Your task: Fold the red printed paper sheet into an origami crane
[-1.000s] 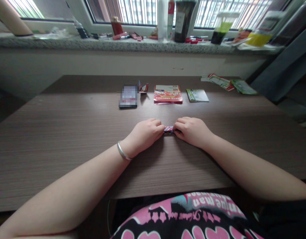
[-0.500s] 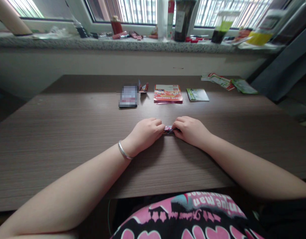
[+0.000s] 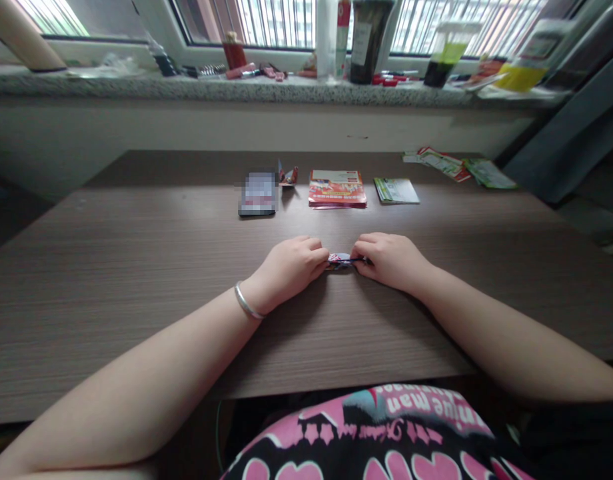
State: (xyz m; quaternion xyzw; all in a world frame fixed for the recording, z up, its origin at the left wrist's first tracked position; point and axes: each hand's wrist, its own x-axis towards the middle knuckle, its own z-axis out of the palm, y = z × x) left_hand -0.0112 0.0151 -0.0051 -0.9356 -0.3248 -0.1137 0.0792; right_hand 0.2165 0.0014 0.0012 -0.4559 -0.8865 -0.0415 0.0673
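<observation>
Both of my hands rest on the brown wooden table (image 3: pixel 136 267) near its middle, fingers curled. Between them lies a small folded piece of red, white and blue printed paper (image 3: pixel 340 260). My left hand (image 3: pixel 291 267), with a silver bangle on the wrist, pinches its left end. My right hand (image 3: pixel 389 259) pinches its right end. Most of the paper is hidden under my fingertips; only a short strip shows between the hands.
Farther back on the table lie a dark phone (image 3: pixel 258 193), a small folded paper figure (image 3: pixel 287 176), a red leaflet stack (image 3: pixel 336 189), a green-and-white leaflet (image 3: pixel 396 191) and more leaflets (image 3: pixel 456 165) at the far right. Bottles and jars crowd the windowsill (image 3: pixel 236 87).
My right hand has shifted slightly to the right, so a little more of the folded paper shows between the hands. The left hand has stayed put.
</observation>
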